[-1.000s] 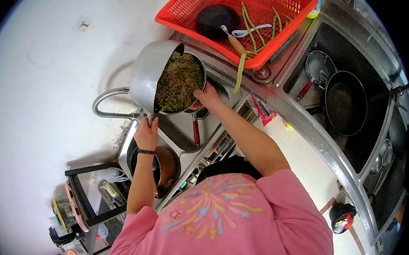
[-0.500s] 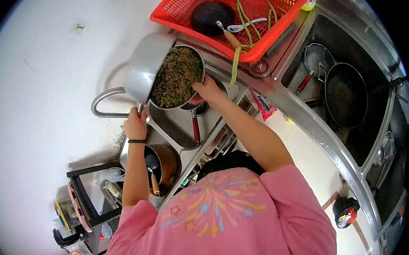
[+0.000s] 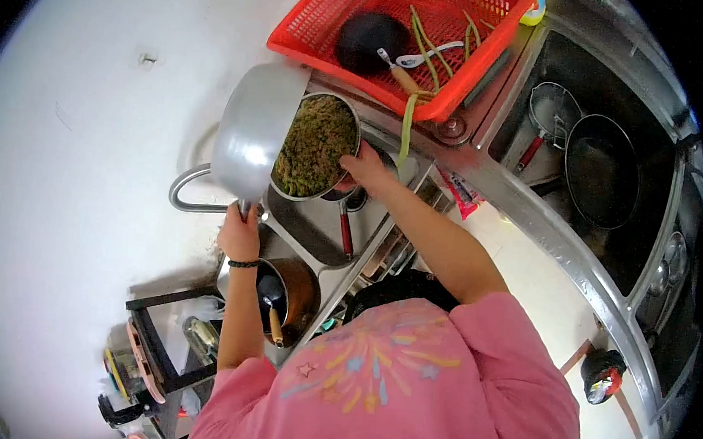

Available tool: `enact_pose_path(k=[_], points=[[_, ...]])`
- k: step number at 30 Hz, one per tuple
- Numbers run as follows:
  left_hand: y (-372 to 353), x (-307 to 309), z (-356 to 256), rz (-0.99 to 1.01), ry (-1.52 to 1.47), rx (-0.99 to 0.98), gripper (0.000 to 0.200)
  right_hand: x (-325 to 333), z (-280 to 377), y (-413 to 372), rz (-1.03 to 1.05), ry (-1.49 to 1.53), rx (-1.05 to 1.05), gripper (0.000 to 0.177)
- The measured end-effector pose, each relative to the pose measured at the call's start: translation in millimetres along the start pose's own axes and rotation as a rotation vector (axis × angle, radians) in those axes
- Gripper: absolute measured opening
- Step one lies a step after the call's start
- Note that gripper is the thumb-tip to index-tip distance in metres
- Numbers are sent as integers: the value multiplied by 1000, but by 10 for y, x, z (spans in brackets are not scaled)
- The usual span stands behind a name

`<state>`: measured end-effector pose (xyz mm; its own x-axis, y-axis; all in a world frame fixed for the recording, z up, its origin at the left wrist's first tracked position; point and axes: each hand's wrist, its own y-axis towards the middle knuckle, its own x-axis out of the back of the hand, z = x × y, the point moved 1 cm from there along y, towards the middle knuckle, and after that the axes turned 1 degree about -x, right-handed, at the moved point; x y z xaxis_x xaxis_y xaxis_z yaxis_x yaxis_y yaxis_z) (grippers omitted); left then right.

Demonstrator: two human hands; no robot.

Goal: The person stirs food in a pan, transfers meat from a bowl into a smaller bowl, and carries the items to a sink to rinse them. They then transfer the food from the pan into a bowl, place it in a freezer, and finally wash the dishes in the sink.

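Observation:
My left hand [image 3: 240, 233] is wrapped round the handle of a silver saucepan [image 3: 251, 135]. The saucepan is tipped on its side, its mouth turned toward a round bowl [image 3: 358, 142] and overlapping the bowl's left edge. Chopped green-brown food [image 3: 316, 148] fills the bowl. My right hand [image 3: 367, 172] grips the bowl's right rim, thumb on top and fingers underneath. Whatever lies inside the saucepan is hidden from view. Below the bowl, a pan with a red handle [image 3: 346, 229] is partly covered.
A red plastic basket [image 3: 449, 104] holds long green beans, a white spoon and a dark round pan. Near my left forearm stands a brown pot [image 3: 304, 294] with a wooden-handled ladle. Pans sit in the dark sink [image 3: 558, 67] on the right. A black rack [image 3: 148, 332] stands lower left.
The view has shifted slightly, moving the whole scene a little right and down. The saucepan has turned a bit more toward the bowl. Both hands keep their grips.

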<state>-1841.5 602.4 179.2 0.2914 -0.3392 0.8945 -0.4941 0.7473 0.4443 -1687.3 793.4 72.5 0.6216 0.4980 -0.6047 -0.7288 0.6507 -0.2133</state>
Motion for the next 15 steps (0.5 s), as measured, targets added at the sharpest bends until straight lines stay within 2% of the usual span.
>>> enact_pose_path(k=[1,3,5,6,8,9,11,15], points=[[-112,-4,28,37,-20,48,25,-9,-28,-27,12,6,1,44],[-71,-64,63,3,14,13,27,-9,-16,-9,12,21,19,45],[-176,-51,103,-4,-57,77,29,-17,-83,-65,36,13,-44,45],[-193,-40,148,18,9,73,29,-80,-169,-145,48,16,-63,45],[-92,-21,62,-27,-45,74,28,-93,-3,-174,6,77,60,45],[-195,39,74,-34,-79,96,29,-110,-30,-228,7,83,43,45],[-208,36,70,-22,-78,107,28,-79,12,-174,52,55,-26,47],[-239,126,47,-4,-65,153,28,-73,-103,-123,67,-39,-6,49]])
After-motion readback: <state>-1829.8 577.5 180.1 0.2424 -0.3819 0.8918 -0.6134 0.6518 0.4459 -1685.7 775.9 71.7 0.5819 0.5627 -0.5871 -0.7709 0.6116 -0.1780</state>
